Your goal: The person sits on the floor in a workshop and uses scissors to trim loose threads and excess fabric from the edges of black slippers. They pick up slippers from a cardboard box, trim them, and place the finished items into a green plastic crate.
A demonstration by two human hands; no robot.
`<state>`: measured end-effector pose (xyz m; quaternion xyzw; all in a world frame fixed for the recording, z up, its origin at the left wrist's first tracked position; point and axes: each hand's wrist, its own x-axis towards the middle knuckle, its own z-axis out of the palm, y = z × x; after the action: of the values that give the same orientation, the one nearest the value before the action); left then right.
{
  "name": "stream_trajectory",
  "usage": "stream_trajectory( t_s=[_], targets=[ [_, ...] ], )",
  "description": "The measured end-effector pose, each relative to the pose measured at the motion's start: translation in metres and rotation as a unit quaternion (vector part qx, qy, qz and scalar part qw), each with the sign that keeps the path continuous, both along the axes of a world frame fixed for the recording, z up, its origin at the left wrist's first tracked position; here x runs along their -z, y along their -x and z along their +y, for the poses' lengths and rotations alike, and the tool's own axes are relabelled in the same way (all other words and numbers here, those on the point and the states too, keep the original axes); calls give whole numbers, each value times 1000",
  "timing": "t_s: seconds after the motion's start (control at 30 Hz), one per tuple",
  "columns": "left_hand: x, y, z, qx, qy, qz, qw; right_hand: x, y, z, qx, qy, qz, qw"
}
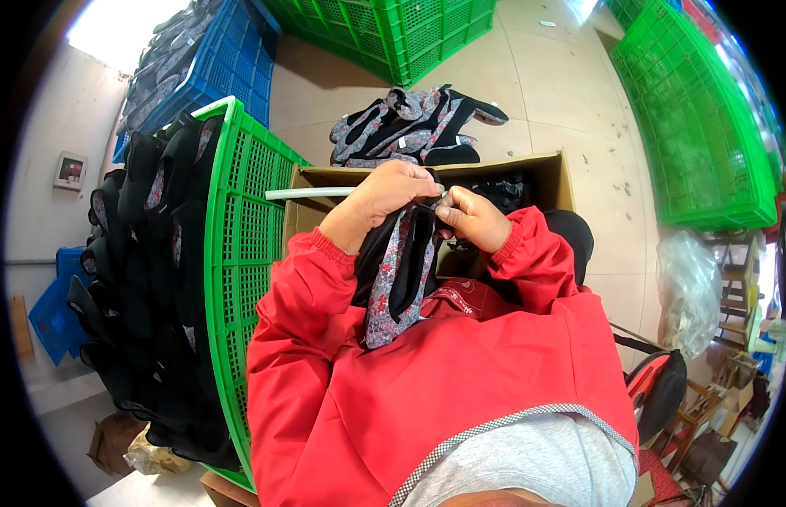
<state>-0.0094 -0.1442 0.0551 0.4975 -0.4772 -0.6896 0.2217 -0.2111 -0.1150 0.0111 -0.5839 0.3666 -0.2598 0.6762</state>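
a red long-sleeved smock (443, 372) with checked trim is worn nearest the camera. before it, between smock and an open brown cardboard box (549, 179), a black fabric shoe with red-and-grey floral lining (381, 308) is held. its far end is clamped by the left hand (391, 190) and pinched by the thumb and fingers of the right hand (475, 218); the hands are set close together there. a slim pale rod (308, 193) is seen jutting leftward beside the left hand; whether it is gripped cannot be told. at the left, black shoes (156, 270) are piled in a green plastic crate (249, 211). beyond the box, floral-lined shoes (410, 127) are heaped on the beige tiled floor (570, 110); farther off, a second green crate (393, 42) is placed.
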Motion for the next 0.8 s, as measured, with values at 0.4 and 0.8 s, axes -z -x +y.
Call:
stream_trajectory(
  t_s=[0.4, 0.8],
  targets=[
    [2, 2, -2, -10, -10, -24, 1000, 16, 2, -5, 2, -65, -67, 996],
    [4, 2, -3, -10, -19, -16, 1000, 6, 3, -6, -4, -81, -53, 995]
  ],
)
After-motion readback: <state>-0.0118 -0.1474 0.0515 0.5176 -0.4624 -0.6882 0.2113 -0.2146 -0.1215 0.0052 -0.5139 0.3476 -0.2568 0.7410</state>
